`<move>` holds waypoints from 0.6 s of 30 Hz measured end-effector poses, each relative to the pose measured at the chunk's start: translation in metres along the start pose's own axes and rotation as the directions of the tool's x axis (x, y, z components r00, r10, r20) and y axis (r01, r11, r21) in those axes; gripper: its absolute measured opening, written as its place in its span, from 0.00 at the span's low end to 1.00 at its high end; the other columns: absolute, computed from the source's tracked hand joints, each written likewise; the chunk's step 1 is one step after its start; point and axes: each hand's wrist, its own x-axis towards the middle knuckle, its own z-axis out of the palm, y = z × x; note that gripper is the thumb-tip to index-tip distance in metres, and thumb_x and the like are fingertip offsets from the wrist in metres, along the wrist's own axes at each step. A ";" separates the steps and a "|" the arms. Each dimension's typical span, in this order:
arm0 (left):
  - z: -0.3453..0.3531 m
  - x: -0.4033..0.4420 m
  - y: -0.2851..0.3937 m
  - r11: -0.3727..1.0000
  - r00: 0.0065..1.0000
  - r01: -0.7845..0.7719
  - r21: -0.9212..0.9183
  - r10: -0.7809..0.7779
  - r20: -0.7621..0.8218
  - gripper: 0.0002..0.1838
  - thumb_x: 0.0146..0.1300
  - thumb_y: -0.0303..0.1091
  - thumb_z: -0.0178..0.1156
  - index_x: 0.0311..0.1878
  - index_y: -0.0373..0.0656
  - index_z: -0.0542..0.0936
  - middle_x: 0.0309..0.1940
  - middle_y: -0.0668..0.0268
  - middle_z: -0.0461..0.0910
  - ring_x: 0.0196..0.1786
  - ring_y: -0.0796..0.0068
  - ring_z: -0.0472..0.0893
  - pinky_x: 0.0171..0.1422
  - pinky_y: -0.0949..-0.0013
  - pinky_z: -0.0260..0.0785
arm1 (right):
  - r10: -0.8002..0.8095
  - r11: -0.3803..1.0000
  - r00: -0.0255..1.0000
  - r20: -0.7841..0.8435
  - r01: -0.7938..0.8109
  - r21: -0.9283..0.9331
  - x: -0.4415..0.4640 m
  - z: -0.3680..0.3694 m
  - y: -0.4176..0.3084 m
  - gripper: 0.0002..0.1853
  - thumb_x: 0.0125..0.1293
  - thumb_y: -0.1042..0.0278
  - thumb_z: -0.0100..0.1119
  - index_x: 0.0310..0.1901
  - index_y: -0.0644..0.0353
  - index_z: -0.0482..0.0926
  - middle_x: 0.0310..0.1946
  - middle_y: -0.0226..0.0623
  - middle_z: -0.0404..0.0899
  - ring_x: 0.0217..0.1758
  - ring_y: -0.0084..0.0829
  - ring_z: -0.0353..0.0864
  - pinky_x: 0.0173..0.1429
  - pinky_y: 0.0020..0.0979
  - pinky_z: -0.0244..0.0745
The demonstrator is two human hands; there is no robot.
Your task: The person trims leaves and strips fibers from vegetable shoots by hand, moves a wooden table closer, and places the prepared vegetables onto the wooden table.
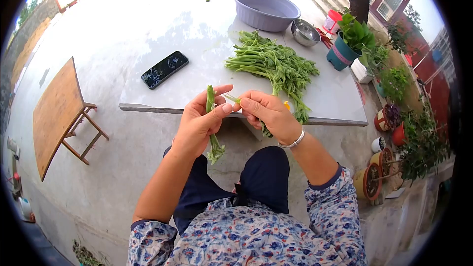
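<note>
My left hand [193, 127] is closed around a green leafy stalk [216, 149], whose thick end sticks up above the thumb and whose leafy end hangs below. Close beside it, my right hand [271, 114] pinches a thin pale green stem [231, 98]. Some leaf shows under the right fingers, and a bit of yellow, perhaps a flower, is just behind that hand. Both hands are over the near edge of the pale table [197, 86]. Beyond them lies a heap of leafy green stalks [276, 61], stems pointing left, some leaves drooping towards the edge.
A black phone [165, 70] rests left of the greens. At the back stand a purple basin [266, 17] and a metal bowl [305, 33]. A potted plant [341, 53] is at the right corner. On the left is a wooden folding table [59, 113]; several flowerpots line the right.
</note>
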 end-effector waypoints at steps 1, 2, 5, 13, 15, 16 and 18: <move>0.003 0.000 0.003 0.987 0.999 -0.047 0.152 0.047 0.003 0.17 0.61 0.29 0.67 0.53 0.37 0.79 0.30 0.75 0.75 0.25 0.91 0.66 0.26 0.82 0.54 | 0.012 1.000 1.000 0.015 -0.012 -0.003 0.000 0.001 0.003 0.16 0.76 0.56 0.47 0.43 0.62 0.76 0.22 0.21 0.64 0.24 0.13 0.61 0.27 0.18 0.58; 0.005 0.000 0.004 0.949 0.996 -0.092 0.301 0.092 0.015 0.15 0.61 0.29 0.67 0.51 0.37 0.80 0.30 0.74 0.76 0.26 0.91 0.68 0.27 0.83 0.56 | 0.022 1.000 0.999 0.028 -0.022 -0.005 0.001 0.001 0.004 0.17 0.76 0.56 0.46 0.43 0.63 0.76 0.22 0.21 0.64 0.24 0.14 0.61 0.27 0.18 0.59; 0.000 0.005 -0.007 0.862 0.969 -0.227 0.454 0.245 0.019 0.08 0.61 0.28 0.66 0.43 0.37 0.82 0.27 0.75 0.78 0.27 0.89 0.71 0.29 0.82 0.60 | 0.035 0.999 0.997 0.063 -0.032 -0.042 0.001 -0.001 0.004 0.15 0.75 0.58 0.49 0.44 0.63 0.76 0.23 0.22 0.68 0.25 0.14 0.65 0.28 0.18 0.62; -0.001 0.002 -0.001 0.846 0.969 -0.133 0.517 0.220 -0.110 0.06 0.63 0.30 0.65 0.37 0.37 0.81 0.21 0.74 0.73 0.21 0.91 0.65 0.22 0.82 0.53 | -0.385 0.796 0.914 -0.126 0.260 -0.547 0.002 0.014 0.010 0.09 0.68 0.66 0.58 0.40 0.63 0.80 0.31 0.36 0.81 0.31 0.29 0.79 0.37 0.29 0.73; -0.003 0.001 0.000 0.922 0.989 -0.044 0.385 0.095 -0.115 0.09 0.63 0.34 0.66 0.37 0.37 0.81 0.23 0.75 0.74 0.21 0.91 0.66 0.22 0.82 0.52 | -0.498 0.685 0.859 -0.121 0.304 -0.662 0.005 0.014 0.011 0.09 0.66 0.66 0.59 0.39 0.63 0.81 0.32 0.37 0.82 0.33 0.33 0.81 0.39 0.30 0.74; -0.003 0.000 0.001 0.922 0.989 -0.043 0.386 0.095 -0.116 0.09 0.63 0.34 0.66 0.37 0.37 0.81 0.23 0.75 0.74 0.21 0.91 0.66 0.22 0.82 0.52 | -0.507 0.721 0.850 -0.143 0.326 -0.612 0.007 0.014 0.012 0.09 0.65 0.66 0.60 0.39 0.63 0.82 0.33 0.37 0.82 0.34 0.35 0.81 0.40 0.31 0.74; -0.004 -0.001 0.001 0.988 0.992 0.091 0.125 -0.079 -0.096 0.10 0.64 0.35 0.65 0.38 0.37 0.80 0.25 0.71 0.76 0.20 0.89 0.66 0.22 0.82 0.53 | -0.514 0.753 0.842 -0.166 0.349 -0.558 0.010 0.012 0.012 0.09 0.64 0.66 0.62 0.38 0.63 0.82 0.33 0.37 0.82 0.35 0.37 0.80 0.40 0.31 0.74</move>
